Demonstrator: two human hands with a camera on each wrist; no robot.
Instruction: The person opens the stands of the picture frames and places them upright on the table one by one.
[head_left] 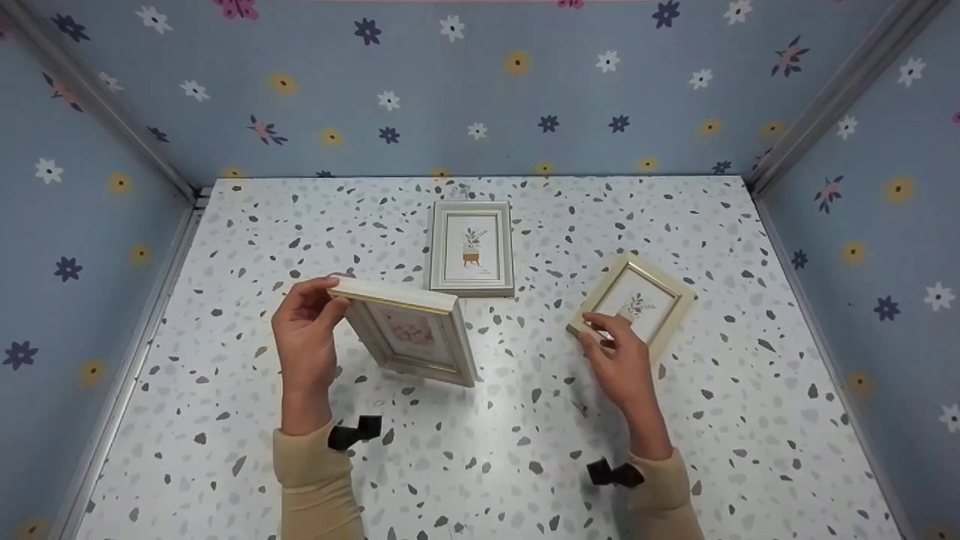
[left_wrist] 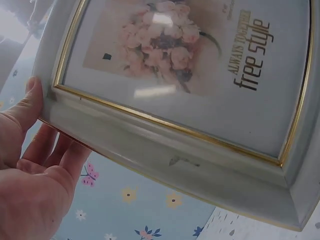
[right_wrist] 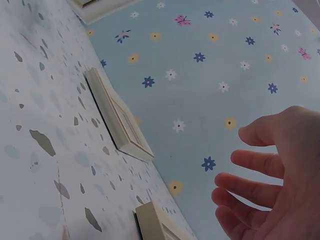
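My left hand [head_left: 307,334] pinches the upper left edge of a cream picture frame [head_left: 401,292] with a gold inner line, held tilted above the table. In the left wrist view its thumb [left_wrist: 31,100] lies on the front and the other fingers go behind. Pink roses and the words "free style" show under the glass. My right hand [head_left: 619,360] hovers over the near left edge of a pale gold picture frame [head_left: 679,304], which lies turned at an angle. In the right wrist view that hand's fingers [right_wrist: 257,162] are loosely bent and hold nothing.
A third, whitish picture frame [head_left: 472,285] lies flat at the back middle, showing a plant print. The speckled white table [head_left: 480,465] is bounded by blue flowered panels [head_left: 480,90] at the back and both sides.
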